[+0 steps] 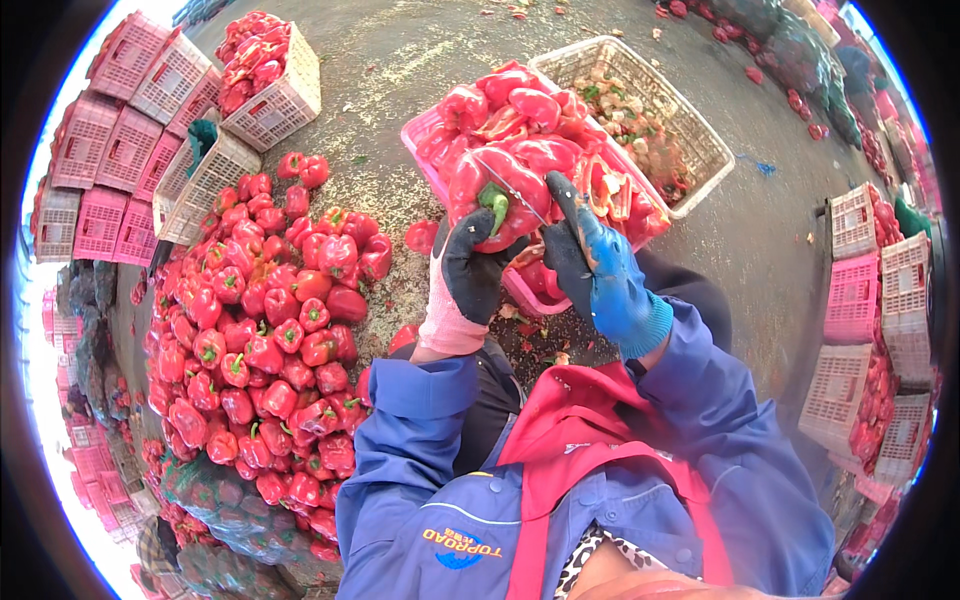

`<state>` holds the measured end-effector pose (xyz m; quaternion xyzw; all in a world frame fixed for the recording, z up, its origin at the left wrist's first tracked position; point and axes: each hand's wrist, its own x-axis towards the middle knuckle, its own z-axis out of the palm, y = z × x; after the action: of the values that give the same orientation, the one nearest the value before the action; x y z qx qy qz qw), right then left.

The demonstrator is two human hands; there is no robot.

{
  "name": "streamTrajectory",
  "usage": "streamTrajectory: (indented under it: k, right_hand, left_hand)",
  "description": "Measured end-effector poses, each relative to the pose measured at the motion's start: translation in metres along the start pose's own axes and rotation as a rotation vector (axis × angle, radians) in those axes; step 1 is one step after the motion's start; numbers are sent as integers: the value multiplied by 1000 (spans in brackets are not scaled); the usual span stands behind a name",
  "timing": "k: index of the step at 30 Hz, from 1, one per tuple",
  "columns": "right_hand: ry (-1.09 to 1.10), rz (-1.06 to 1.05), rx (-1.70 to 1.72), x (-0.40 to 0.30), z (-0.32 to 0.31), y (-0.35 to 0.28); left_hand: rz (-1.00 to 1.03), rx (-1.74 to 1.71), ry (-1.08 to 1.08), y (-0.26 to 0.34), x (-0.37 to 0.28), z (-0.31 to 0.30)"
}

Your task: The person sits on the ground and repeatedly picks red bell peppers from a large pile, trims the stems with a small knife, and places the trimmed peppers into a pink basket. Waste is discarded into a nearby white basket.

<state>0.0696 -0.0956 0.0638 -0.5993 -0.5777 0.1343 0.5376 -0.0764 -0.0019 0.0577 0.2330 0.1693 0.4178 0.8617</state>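
Observation:
My left hand (471,274), in a pink glove with a black palm, holds a red bell pepper (504,191) by its lower side, its green stem towards me. My right hand (592,262), in a blue and black glove, grips a thin knife (512,187) whose narrow blade lies across the pepper beside the stem. The handle is mostly hidden in the fingers. Just beyond both hands, a pink plastic crate (421,133) is heaped with red peppers, some of them cut open. Behind it to the right, a whitish plastic crate (712,176) holds pepper cores and green stems.
A large heap of whole red peppers (262,352) lies on the floor to my left, beside filled mesh bags (240,510). At the upper left are a crate of red peppers (281,97) and stacked crates (105,142). More filled crates (851,292) stand at the right.

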Motion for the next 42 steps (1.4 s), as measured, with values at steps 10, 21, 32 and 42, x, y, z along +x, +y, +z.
streamTrajectory:
  k: [10, 21, 32, 42]
  right_hand:
    - [-11, -37, -112, -7, -1, 16]
    - [-137, 191, 275, -14, 5, 54]
    - [-104, 932, 803, 15, -10, 36]
    - [-96, 299, 313, 1, -10, 77]
  left_hand:
    - [-83, 116, 126, -7, 6, -10]
    - [-552, -122, -54, 1, 9, -22]
    - [-477, 122, -56, -20, 36, -54]
    - [-693, -53, -227, -14, 44, -53]
